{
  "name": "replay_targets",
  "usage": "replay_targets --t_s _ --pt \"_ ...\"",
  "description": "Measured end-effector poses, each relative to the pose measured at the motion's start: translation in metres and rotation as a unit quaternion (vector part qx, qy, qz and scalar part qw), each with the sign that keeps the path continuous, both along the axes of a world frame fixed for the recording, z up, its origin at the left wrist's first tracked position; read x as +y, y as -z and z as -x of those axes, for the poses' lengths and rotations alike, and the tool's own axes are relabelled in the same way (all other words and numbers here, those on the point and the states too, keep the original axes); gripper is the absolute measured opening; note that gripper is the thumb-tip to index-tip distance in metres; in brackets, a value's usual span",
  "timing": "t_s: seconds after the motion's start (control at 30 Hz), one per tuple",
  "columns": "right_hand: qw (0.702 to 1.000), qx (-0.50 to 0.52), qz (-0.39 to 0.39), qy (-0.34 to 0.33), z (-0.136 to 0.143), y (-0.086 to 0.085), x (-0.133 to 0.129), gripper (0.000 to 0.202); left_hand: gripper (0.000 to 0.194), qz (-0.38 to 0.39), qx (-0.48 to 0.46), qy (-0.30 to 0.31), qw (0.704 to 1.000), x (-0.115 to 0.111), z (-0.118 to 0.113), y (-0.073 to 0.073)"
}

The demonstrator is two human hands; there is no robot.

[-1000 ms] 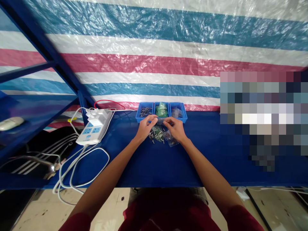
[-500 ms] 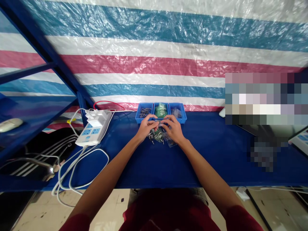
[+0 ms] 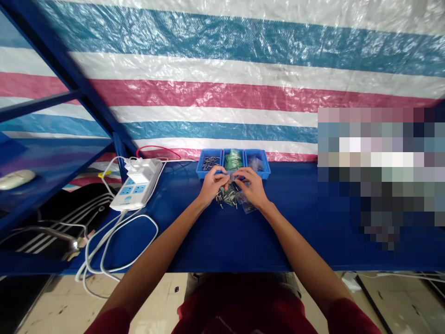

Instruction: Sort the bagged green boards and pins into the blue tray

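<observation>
My left hand (image 3: 210, 186) and my right hand (image 3: 253, 189) meet above the blue table, fingers pinched on a small clear plastic bag (image 3: 231, 176) between them. What the bag holds is too small to tell. Just below the fingertips lies a loose pile of screw-like metal pieces (image 3: 227, 197), with some green material among them. More clear plastic bags (image 3: 249, 207) lie under and beside my right hand. Behind both hands stand three blue bins: the left bin (image 3: 199, 169) has metal pieces, the middle one green packets (image 3: 233, 159), the right one clear bags (image 3: 256, 163).
A white power strip (image 3: 129, 197) with chargers (image 3: 143, 170) plugged in sits on the left of the table, its white cables (image 3: 104, 246) looping over the front edge. A blue metal frame (image 3: 120, 155) rises at the left. Striped sheeting (image 3: 215, 93) hangs behind. Pixelated blocks cover the right side.
Both hands stay in nearly the same place over the pile, with small finger movements at the bag. The clear bag shows a little more between the fingertips.
</observation>
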State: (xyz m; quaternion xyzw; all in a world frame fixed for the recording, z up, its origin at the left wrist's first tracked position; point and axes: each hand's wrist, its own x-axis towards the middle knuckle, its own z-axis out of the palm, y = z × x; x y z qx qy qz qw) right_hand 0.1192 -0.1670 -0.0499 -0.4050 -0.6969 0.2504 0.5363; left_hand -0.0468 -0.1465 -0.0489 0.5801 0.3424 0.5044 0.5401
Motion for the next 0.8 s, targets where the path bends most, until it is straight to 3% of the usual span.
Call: replay_targets --t_s 0.1,0.23,0.33,0.47,0.63,0.8 --pt "0.999 -0.025 -0.032 0.032 -0.0001 0.0012 0.0019 0.015 0.037 -0.001 0.016 -0.009 1.0 0.0022 0.0011 0.0" --pt "0.997 0.016 0.045 0.053 -0.0008 0.005 0.0048 0.016 0.039 -0.069 0.077 -0.049 0.993 0.0054 0.0033 0.0011" --pt "0.994 0.055 0.083 0.039 -0.0016 0.0042 0.0038 0.019 0.039 -0.043 0.082 -0.035 0.995 0.0054 0.0034 0.0027" --pt "1.0 0.019 0.017 0.012 -0.0023 0.0002 0.0011 0.016 0.04 0.011 0.029 -0.018 0.999 0.0033 0.0026 0.0034" --pt "0.997 -0.05 -0.04 0.041 -0.0022 0.0007 0.0027 0.013 0.049 0.049 0.005 0.011 0.999 0.0027 0.0029 0.0016" --pt "0.998 0.009 0.043 0.052 -0.0023 0.0016 0.0039 0.024 0.043 -0.033 0.055 -0.009 0.998 0.0057 0.0042 -0.0001"
